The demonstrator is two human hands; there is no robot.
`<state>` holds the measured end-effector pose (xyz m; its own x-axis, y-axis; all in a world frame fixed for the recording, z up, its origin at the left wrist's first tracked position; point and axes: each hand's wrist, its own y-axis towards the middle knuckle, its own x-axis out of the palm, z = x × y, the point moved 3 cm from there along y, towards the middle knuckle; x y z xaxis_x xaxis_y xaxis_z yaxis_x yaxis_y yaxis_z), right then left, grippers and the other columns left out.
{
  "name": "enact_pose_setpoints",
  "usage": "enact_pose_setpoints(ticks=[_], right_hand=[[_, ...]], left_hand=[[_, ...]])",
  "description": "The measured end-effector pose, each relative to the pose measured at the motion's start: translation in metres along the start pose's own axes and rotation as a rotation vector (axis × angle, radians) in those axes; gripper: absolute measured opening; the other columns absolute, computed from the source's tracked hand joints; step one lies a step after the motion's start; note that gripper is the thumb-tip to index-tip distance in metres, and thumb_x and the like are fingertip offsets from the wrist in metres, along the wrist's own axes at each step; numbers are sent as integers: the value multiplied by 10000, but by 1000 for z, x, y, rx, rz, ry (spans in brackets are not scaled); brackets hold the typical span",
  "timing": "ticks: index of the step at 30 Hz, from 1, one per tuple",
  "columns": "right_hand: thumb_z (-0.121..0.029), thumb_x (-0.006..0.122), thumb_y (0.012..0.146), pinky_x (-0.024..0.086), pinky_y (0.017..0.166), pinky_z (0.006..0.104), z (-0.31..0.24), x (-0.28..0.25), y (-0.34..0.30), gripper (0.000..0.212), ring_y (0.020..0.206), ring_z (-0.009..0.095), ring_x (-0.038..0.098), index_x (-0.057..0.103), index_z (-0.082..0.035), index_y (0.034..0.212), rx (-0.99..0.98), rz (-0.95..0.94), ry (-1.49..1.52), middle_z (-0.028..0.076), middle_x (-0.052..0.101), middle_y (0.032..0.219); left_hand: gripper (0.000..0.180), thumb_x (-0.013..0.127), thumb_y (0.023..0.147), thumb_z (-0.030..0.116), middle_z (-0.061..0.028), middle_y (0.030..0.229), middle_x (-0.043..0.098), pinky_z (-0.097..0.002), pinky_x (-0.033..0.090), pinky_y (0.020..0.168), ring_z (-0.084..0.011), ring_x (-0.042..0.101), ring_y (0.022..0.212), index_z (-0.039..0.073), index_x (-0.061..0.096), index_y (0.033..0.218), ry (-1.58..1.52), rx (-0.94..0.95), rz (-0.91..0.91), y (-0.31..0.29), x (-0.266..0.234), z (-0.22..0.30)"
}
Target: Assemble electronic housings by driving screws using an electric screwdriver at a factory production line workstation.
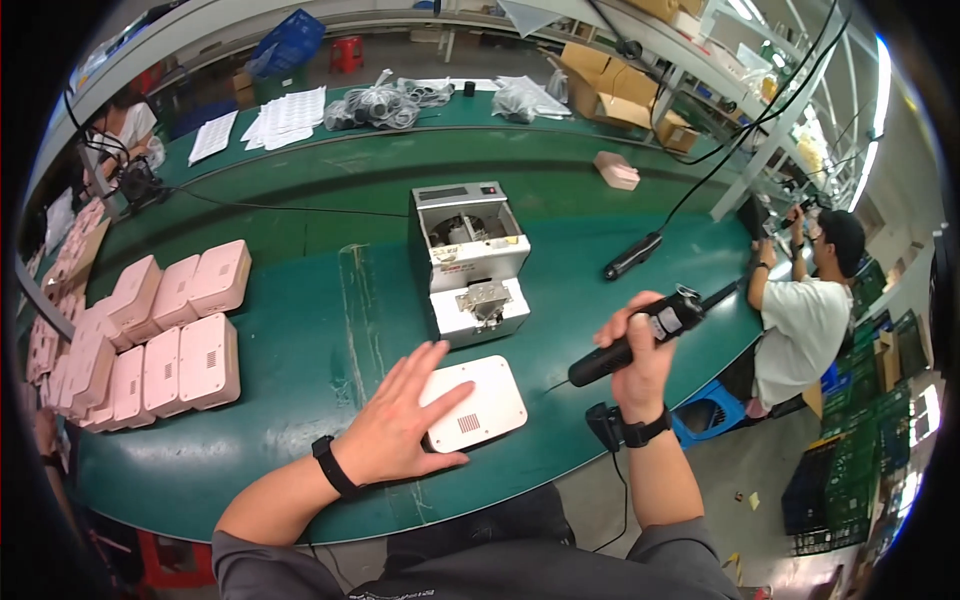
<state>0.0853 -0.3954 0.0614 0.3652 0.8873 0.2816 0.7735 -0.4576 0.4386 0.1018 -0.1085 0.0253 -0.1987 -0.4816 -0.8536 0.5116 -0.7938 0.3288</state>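
Standing beyond casing (pixel 495 393): boxy machine (pixel 478 262)

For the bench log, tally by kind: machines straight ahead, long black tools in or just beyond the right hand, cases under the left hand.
Machine: 1
Long black tools: 2
Case: 1
Total: 4

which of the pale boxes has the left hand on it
The box in front of the metal machine, under the left hand; the stacked boxes and lone far box lie away from that hand.
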Motion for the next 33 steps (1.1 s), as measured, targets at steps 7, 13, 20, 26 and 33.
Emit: enact_pose_setpoints(ticks=[7, 13, 20, 26, 33], right_hand=[[-213, 601, 928, 461, 529, 354, -35, 64, 45, 179, 522, 163, 502, 491, -87, 993, 47, -173, 117, 47, 506, 684], [-204, 605, 921, 453, 507, 342, -26, 129, 72, 165, 497, 163, 495, 506, -77, 959, -25, -220, 60, 52, 509, 665], [-194, 599, 919, 442, 490, 341, -11, 126, 65, 159, 475, 164, 492, 514, -63, 947, 43, -246, -33, 57, 507, 648], [-209, 590, 917, 439, 489, 339, -25, 104, 45, 171, 475, 160, 497, 508, -61, 936, 47, -250, -20, 59, 507, 645], [-221, 591, 910, 440, 488, 336, -24, 96, 38, 182, 471, 156, 493, 501, -63, 922, 71, -255, -37, 60, 507, 646]], left_hand=[[890, 853, 663, 378, -314, 1411, 335, -493, 420, 1031, -476, 431, 1263, 206, 446, 1435, 13, -219, 24, -11, 6, -7], [943, 862, 649, 295, -263, 1252, 443, -473, 467, 947, -431, 527, 1102, 234, 399, 1468, -84, -228, -12, -9, 9, -13], [916, 855, 648, 279, -247, 1232, 454, -462, 495, 903, -422, 557, 1026, 251, 420, 1454, -90, -234, -15, -10, 9, -15], [904, 855, 648, 271, -246, 1241, 451, -465, 500, 894, -428, 559, 1029, 263, 432, 1447, -67, -225, 13, -10, 7, -18], [969, 872, 600, 239, -214, 1193, 475, -437, 483, 905, -376, 553, 1026, 230, 419, 1456, -44, -236, -5, -8, 8, -14]])
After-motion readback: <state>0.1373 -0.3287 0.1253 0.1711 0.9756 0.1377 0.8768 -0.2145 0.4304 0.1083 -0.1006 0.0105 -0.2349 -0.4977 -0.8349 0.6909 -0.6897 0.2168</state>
